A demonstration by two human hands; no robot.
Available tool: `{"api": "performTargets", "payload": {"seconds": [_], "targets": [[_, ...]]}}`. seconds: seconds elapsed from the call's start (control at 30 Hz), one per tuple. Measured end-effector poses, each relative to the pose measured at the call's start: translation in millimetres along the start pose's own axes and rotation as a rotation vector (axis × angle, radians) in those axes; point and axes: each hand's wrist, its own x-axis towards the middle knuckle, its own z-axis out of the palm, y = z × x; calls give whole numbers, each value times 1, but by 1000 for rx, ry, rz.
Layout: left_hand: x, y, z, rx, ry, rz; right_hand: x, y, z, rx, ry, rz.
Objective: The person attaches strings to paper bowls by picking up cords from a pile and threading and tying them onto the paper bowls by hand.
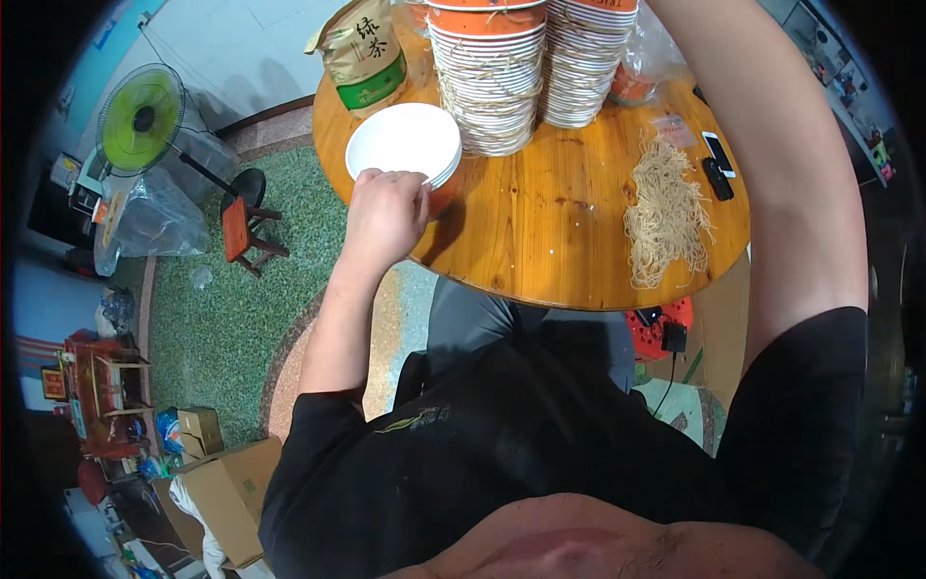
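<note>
Though smooth, round bowls (405,142) in grip (388,210)

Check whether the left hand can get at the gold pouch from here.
Likely yes, but not straight ahead: the left hand is at the near rim of the white bowls, which stand between it and the gold pouch; the pouch's left side looks unobstructed.

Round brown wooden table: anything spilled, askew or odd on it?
A few tiny white specks dot the table's bare middle, like stray debris, too small to identify. At right, thin beige strings lie in a loose pile, ends straggling.
</note>
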Motion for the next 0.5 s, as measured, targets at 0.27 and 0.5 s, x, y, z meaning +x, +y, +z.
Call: {"api": "performTargets", "payload": {"seconds": [0.27, 0.5], "targets": [[-5, -13, 3, -81, 47, -34, -99, -40, 100, 436, 921, -26], [7, -17, 9, -208, 2, -85, -243, -150, 312, 828, 478, 163]]}}
